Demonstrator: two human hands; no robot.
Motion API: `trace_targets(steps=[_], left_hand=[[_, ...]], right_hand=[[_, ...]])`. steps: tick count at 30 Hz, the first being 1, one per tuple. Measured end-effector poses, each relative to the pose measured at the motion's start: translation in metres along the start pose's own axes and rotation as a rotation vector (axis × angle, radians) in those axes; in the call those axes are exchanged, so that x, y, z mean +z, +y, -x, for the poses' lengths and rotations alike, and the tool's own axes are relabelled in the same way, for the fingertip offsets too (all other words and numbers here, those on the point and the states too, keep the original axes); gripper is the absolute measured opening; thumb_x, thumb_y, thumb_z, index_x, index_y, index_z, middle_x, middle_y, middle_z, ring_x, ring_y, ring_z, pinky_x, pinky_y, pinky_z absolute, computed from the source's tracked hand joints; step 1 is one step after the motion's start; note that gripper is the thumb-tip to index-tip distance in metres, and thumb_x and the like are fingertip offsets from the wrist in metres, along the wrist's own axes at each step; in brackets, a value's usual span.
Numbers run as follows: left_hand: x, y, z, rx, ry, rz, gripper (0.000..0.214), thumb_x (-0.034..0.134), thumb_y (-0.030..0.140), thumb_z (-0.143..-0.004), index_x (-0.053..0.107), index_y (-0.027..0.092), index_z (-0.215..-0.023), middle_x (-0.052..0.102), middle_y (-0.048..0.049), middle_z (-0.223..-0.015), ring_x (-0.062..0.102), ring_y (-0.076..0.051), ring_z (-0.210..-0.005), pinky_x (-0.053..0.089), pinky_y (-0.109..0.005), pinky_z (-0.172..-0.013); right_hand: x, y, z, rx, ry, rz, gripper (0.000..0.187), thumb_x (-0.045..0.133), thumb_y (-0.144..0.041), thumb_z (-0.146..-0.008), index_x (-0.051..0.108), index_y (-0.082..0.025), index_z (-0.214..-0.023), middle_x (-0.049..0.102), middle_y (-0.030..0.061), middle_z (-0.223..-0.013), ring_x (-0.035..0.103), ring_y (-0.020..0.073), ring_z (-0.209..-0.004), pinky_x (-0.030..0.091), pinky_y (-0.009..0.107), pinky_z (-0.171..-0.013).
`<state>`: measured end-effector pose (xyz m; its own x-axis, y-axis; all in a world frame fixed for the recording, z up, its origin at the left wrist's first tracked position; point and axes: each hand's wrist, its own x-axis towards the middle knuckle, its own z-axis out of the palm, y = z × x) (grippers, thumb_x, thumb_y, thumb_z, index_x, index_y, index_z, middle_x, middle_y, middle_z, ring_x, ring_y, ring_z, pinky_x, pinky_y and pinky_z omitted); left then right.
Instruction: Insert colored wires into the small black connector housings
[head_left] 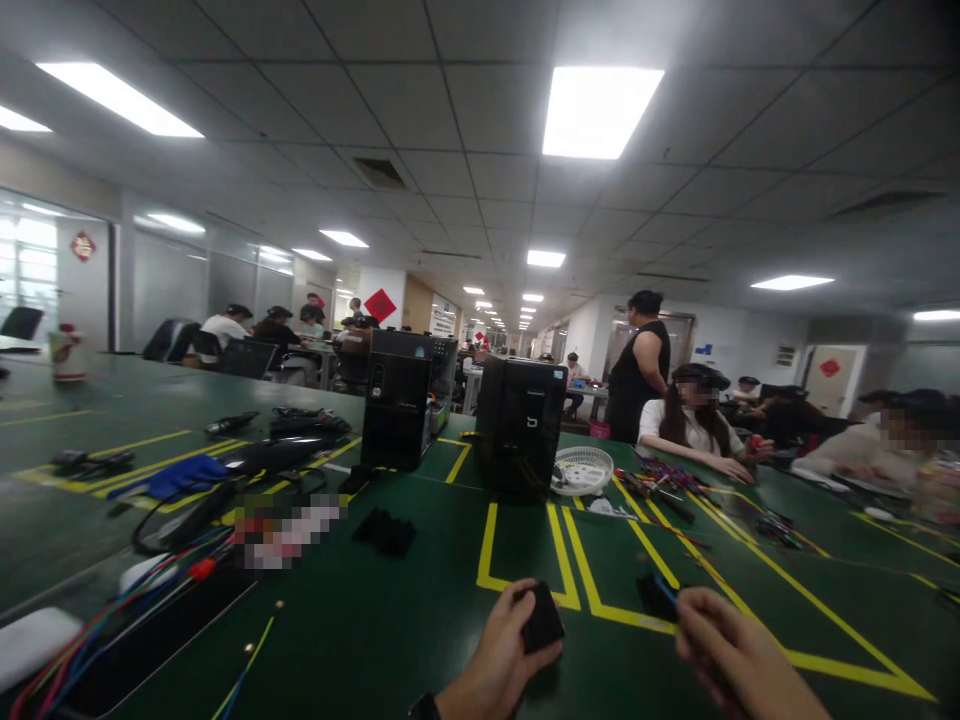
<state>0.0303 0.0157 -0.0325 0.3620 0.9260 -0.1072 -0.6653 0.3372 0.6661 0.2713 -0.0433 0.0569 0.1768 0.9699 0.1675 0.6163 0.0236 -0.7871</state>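
My left hand (499, 650) is closed around a small black box-shaped piece (543, 618), its thumb resting on the near side. To the right, my right hand (724, 645) pinches a thin blue strip (664, 590), blurred, so I cannot tell its exact kind. Just beyond those fingers is a small dark piece (654, 600); whether it joins the blue strip I cannot make out. The two hands are apart, low over the green tabletop (420, 630). Past my left hand, dark foam-like pieces (384, 532) lie on the table.
Two black computer towers (397, 400) stand ahead, near a white basket (583, 470). Loose coloured cables (660, 480) lie to the right; wires and a blue cloth-like item (176, 478) lie left. Yellow tape (525, 595) marks the table. A person (694, 420) sits across, another stands behind.
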Motion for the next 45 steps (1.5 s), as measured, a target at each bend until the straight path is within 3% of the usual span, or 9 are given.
trace_targets(steps=[1,3,6,9,17,27,34,41,45], left_hand=[[0.000,0.001,-0.001,0.029,0.001,0.003,0.033,0.055,0.034,-0.084,0.040,0.023,-0.111,0.064,-0.0115,-0.097,0.066,-0.021,-0.082,0.049,-0.035,-0.074],[-0.001,0.003,-0.002,0.071,-0.007,0.022,0.032,0.056,0.033,-0.084,0.041,0.023,-0.110,0.064,-0.0107,-0.097,0.066,-0.021,-0.083,0.049,-0.034,-0.075],[-0.003,0.005,-0.004,0.105,-0.010,0.087,0.026,0.052,0.030,-0.087,0.041,0.023,-0.109,0.065,-0.0110,-0.097,0.066,-0.021,-0.086,0.049,-0.035,-0.076],[-0.004,0.006,-0.006,0.113,0.001,0.126,0.023,0.048,0.029,-0.089,0.041,0.022,-0.110,0.066,-0.0121,-0.092,0.067,-0.021,-0.079,0.049,-0.035,-0.073],[0.003,0.009,-0.002,0.145,0.079,0.097,0.029,0.052,0.029,-0.087,0.040,0.021,-0.112,0.068,-0.0109,-0.086,0.067,-0.021,-0.069,0.049,-0.035,-0.071],[0.006,0.009,0.001,0.125,0.046,0.110,0.033,0.056,0.023,-0.084,0.038,0.018,-0.112,0.069,-0.0112,-0.084,0.068,-0.022,-0.071,0.048,-0.033,-0.069],[0.001,0.005,0.003,0.192,-0.060,-0.032,0.065,0.075,0.023,-0.070,0.030,0.021,-0.116,0.065,-0.0105,-0.099,0.068,-0.023,-0.086,0.048,-0.033,-0.078],[0.000,0.011,0.005,0.182,-0.125,-0.144,0.065,0.073,0.035,-0.071,0.028,0.023,-0.117,0.064,-0.0092,-0.098,0.068,-0.026,-0.086,0.049,-0.036,-0.077],[0.001,0.011,0.006,0.194,-0.136,-0.188,0.057,0.068,0.035,-0.076,0.030,0.025,-0.116,0.064,-0.0092,-0.101,0.068,-0.025,-0.088,0.049,-0.033,-0.072]], right_hand=[[0.024,-0.015,0.002,0.014,-0.200,-0.153,0.039,0.036,-0.060,-0.082,0.049,-0.023,-0.087,0.066,-0.0006,-0.062,0.048,0.0093,-0.032,0.030,0.020,-0.030],[0.068,-0.035,0.007,-0.006,-0.357,-0.324,0.042,0.038,-0.062,-0.081,0.044,-0.022,-0.089,0.062,-0.0033,-0.057,0.040,0.0059,-0.028,0.022,0.017,-0.029],[0.115,-0.043,0.010,-0.012,-0.388,-0.431,0.055,0.044,-0.064,-0.077,0.044,-0.017,-0.106,0.063,-0.0021,-0.060,0.039,0.0048,-0.027,0.022,0.017,-0.029],[0.134,-0.034,0.013,0.006,-0.358,-0.464,0.064,0.047,-0.069,-0.073,0.048,-0.013,-0.104,0.062,-0.0017,-0.057,0.038,0.0043,-0.027,0.022,0.017,-0.031],[0.135,-0.008,0.020,0.013,-0.351,-0.340,0.061,0.048,-0.068,-0.074,0.053,-0.012,-0.098,0.065,0.0028,-0.055,0.043,0.0075,-0.033,0.029,0.020,-0.035],[0.145,0.002,0.019,-0.061,-0.364,-0.288,0.044,0.046,-0.051,-0.082,0.055,-0.011,-0.097,0.069,0.0081,-0.059,0.047,0.0102,-0.040,0.033,0.021,-0.042],[0.144,-0.003,0.017,-0.042,-0.389,-0.295,0.041,0.046,-0.053,-0.078,0.056,-0.014,-0.079,0.053,-0.0013,-0.046,0.042,0.0088,-0.040,0.029,0.021,-0.044],[0.153,-0.003,0.017,-0.034,-0.349,-0.326,0.056,0.045,-0.067,-0.069,0.056,-0.014,-0.081,0.045,-0.0044,-0.043,0.039,0.0097,-0.038,0.026,0.021,-0.041],[0.158,0.002,0.017,-0.048,-0.361,-0.382,0.054,0.045,-0.064,-0.072,0.057,-0.012,-0.083,0.046,-0.0047,-0.043,0.039,0.0086,-0.037,0.025,0.020,-0.041]])
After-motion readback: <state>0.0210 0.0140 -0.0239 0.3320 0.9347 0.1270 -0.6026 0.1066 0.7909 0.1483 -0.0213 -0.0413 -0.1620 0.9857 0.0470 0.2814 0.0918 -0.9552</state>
